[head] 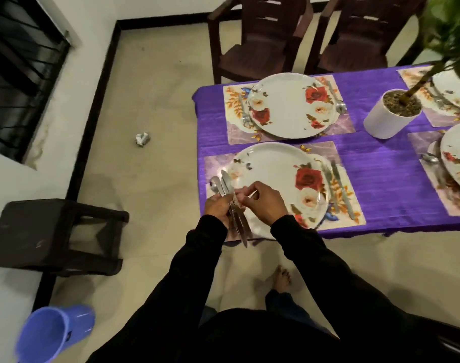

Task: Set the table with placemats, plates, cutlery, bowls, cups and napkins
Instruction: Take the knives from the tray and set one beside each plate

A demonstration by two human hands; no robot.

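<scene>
While left hand (218, 208) grips cutlery bundle (232, 203), right hand (263, 203) fingers (245, 195) pinch it.

My only view is the head cam, looking steeply down and forward, close over the table (380, 163) corner.

— How's the light?
— Dim and warm, indoor. Around the right hand (263, 203) the plate (273, 179) shows soft glare, and faint shadows fall on the floor below the hands.
— Sharp?
— Soft overall. The left hand (218, 208) and its cutlery (232, 203) are slightly smeared; the leaves (448, 30) far up right blur, and the edges bow outward.
</scene>
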